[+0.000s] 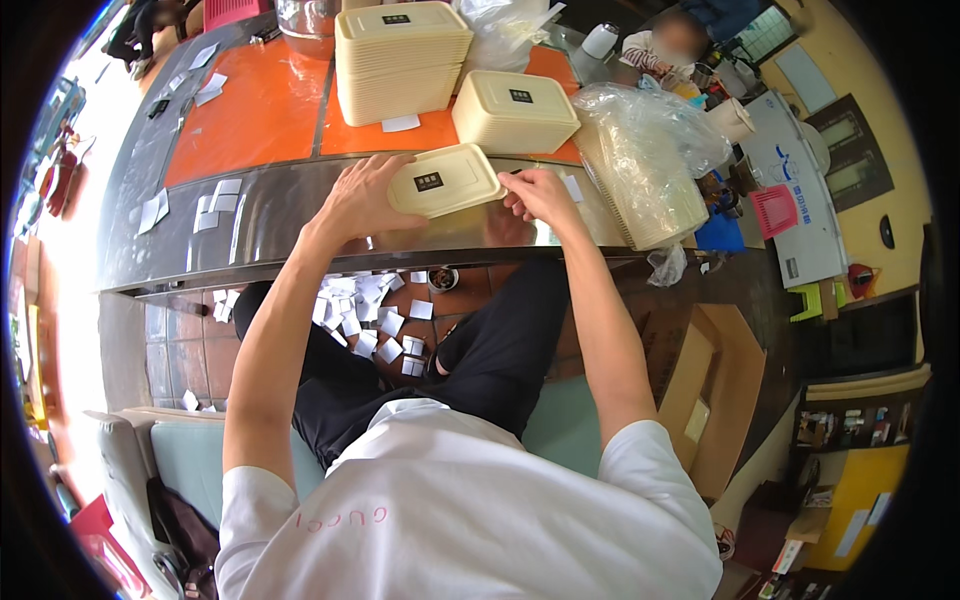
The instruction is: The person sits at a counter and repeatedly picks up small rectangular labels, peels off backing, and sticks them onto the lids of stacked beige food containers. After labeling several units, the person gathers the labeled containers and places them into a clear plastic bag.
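Note:
My left hand [365, 196] grips the left end of a cream rectangular container lid [457, 174], which bears a small dark label. At the lid's right corner, the fingertips of my right hand [534, 196] pinch together; whether they hold the corner or a label edge is hard to tell. Beyond the hands stand a tall stack of similar cream lids [401, 67] and a lower stack [514, 112], both topped by a dark-labelled one. A nested stack of containers in a clear plastic bag [645, 172] leans at the right.
Small white paper squares [217, 202] lie on the metal and orange table [251, 112]. Many more [360, 300] litter the tiled floor between my legs, near a small round pot [442, 280]. An open cardboard box [724, 405] stands at right. Another person [671, 45] is beyond the table.

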The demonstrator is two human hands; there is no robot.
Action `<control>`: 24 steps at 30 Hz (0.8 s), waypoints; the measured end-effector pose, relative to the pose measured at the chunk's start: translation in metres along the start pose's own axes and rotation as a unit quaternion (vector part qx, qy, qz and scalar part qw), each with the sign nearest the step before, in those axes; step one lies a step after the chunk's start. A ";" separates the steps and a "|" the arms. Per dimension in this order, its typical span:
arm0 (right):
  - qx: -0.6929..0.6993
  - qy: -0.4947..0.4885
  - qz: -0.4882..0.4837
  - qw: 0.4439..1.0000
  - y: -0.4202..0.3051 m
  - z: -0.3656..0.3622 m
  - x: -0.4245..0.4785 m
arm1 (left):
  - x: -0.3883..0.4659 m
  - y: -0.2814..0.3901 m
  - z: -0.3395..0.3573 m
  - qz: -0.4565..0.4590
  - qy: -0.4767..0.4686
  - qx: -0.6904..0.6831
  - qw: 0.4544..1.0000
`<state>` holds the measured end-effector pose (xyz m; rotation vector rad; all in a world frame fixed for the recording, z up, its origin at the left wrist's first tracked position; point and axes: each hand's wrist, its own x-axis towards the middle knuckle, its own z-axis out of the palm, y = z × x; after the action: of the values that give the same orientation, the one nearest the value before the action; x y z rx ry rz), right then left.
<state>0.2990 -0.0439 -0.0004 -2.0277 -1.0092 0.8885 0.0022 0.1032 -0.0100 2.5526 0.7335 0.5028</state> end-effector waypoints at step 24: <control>0.354 0.025 -0.176 0.918 0.007 0.017 -0.045 | 0.002 0.013 -0.001 -0.054 -0.052 -0.185 0.980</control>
<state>0.2669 -0.0806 -0.0034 -1.2079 -0.8237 0.8399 0.0084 0.0947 -0.0026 2.1638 0.6678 0.4226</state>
